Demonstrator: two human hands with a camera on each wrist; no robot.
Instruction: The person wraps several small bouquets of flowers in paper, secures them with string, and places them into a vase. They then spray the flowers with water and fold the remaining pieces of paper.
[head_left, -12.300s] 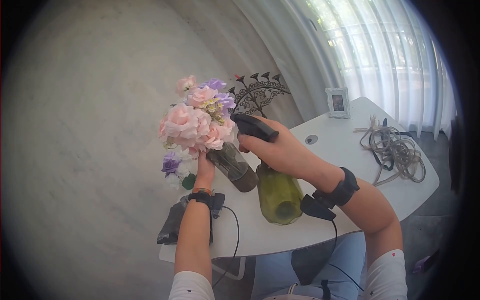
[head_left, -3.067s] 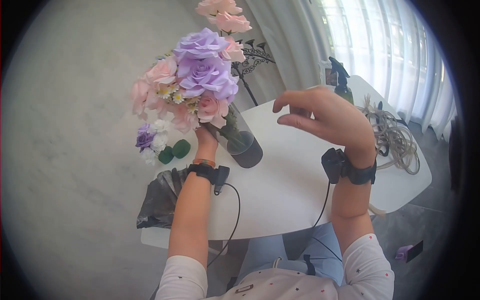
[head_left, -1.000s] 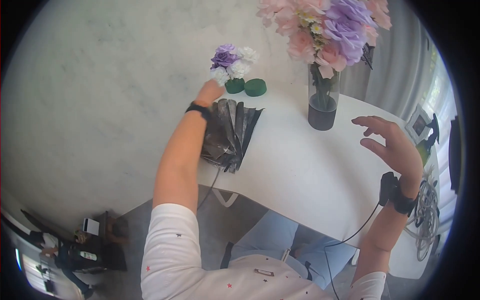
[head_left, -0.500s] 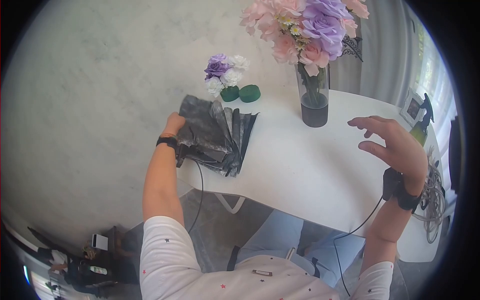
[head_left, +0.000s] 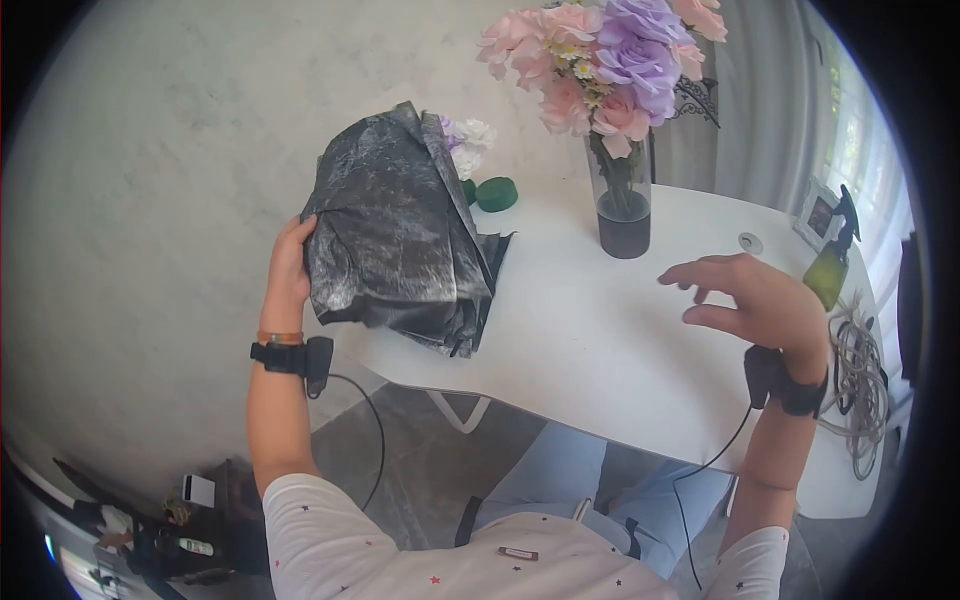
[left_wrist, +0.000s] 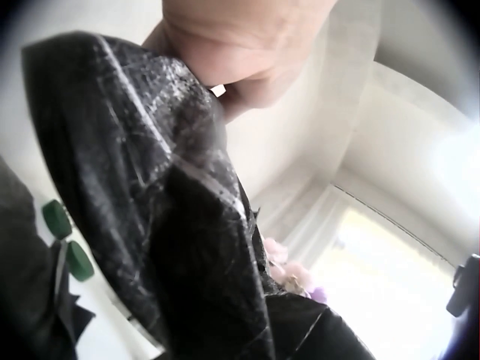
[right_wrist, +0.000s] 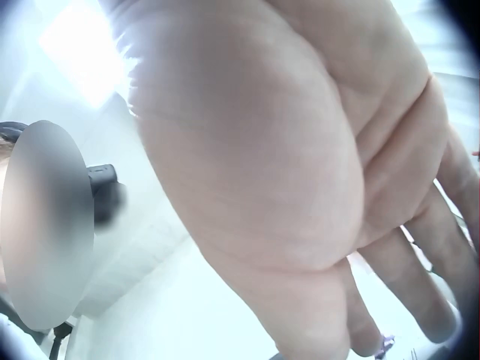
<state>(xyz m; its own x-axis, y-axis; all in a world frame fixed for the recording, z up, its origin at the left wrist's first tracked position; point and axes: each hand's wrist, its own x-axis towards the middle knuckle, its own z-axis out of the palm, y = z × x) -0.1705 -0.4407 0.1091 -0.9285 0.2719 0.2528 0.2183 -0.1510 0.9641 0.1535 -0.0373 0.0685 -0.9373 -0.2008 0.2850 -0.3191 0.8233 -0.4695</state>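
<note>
A sheet of black crinkled wrapping [head_left: 385, 220] rises over the table's left part, its left edge gripped by my left hand [head_left: 290, 262]. In the left wrist view the wrapping [left_wrist: 135, 187] hangs below the left hand [left_wrist: 232, 45], whose fingertips are hidden. My right hand [head_left: 750, 300] hovers above the table's right part with loosely bent fingers and nothing in them; the right wrist view shows its palm [right_wrist: 255, 142] and spread fingers. Between the hands, toward the back, a clear vase [head_left: 622, 225] stands upright with pink and purple flowers [head_left: 640, 60].
Behind the wrapping are white flowers [head_left: 470, 150] and a green foam disc [head_left: 496, 194]. At the right stand a picture frame [head_left: 818, 214] and a green spray bottle [head_left: 828, 272], with a tangle of ribbons [head_left: 855, 390] nearer. A cable [head_left: 380, 430] hangs from the left wrist.
The left hand has gone from the vase to the black wrapping, which it has lifted and spread leftward. The vase now stands free. The spray bottle, earlier in the right hand, stands at the right.
</note>
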